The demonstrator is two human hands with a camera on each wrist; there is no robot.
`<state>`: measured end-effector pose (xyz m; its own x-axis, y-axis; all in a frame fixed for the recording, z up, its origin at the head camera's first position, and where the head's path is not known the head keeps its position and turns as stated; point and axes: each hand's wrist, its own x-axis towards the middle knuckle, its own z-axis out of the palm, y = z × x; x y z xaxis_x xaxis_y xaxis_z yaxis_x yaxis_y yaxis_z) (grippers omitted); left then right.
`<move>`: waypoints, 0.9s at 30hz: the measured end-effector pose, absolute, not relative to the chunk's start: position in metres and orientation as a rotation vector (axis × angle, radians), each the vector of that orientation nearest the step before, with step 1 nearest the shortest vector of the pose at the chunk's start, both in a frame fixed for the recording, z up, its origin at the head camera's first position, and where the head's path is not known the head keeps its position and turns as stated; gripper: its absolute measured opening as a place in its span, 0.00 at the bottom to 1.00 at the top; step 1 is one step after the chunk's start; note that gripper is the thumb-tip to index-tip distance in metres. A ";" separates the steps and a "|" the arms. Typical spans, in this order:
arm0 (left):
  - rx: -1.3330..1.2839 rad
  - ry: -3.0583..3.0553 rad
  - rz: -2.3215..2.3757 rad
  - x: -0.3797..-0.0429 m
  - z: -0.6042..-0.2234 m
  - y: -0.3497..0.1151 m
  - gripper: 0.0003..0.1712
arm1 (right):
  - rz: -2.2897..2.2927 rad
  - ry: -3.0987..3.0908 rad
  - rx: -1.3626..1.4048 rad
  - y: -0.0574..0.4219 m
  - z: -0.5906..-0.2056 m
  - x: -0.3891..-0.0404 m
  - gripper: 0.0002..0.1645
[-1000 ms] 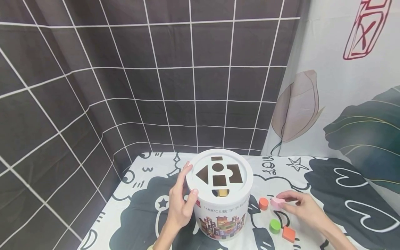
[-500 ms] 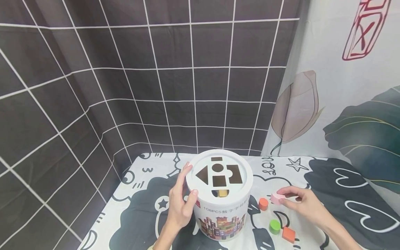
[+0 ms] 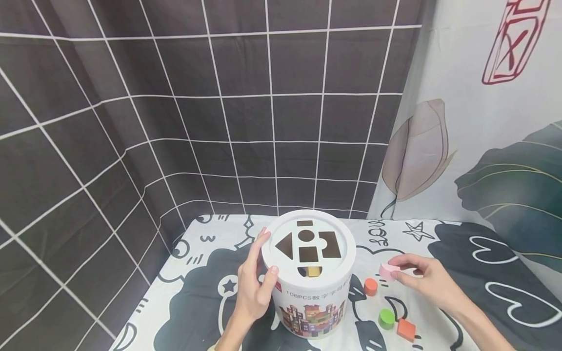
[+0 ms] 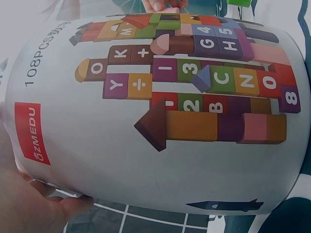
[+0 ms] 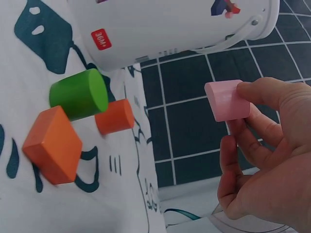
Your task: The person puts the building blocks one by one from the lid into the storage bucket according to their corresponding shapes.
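Note:
A white bucket with a block-city print stands upright under a white lid with shaped cut-outs; a yellow block shows through the front opening. My left hand rests against the bucket's left side, fingers extended along the lid's edge and thumb at the front. Right of the bucket, my right hand pinches a pink block with a rounded face between thumb and fingers. Near that hand lie a small orange cylinder, a green cylinder and an orange block.
A patterned white-and-dark cloth covers the surface. Behind it hangs a dark grid-patterned curtain, with a white floral one to the right. The bucket's handle hangs at its side.
My right hand has raised the pink block a little, away from the cloth and farther from the green cylinder. The left hand and the bucket stay in place.

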<state>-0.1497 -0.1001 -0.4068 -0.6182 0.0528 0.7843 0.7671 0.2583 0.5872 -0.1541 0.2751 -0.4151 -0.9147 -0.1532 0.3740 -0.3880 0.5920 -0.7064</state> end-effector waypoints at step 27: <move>-0.742 -1.888 -1.384 -0.149 -0.406 -0.100 0.35 | 1.207 -2.488 0.558 0.259 -0.367 -0.158 0.14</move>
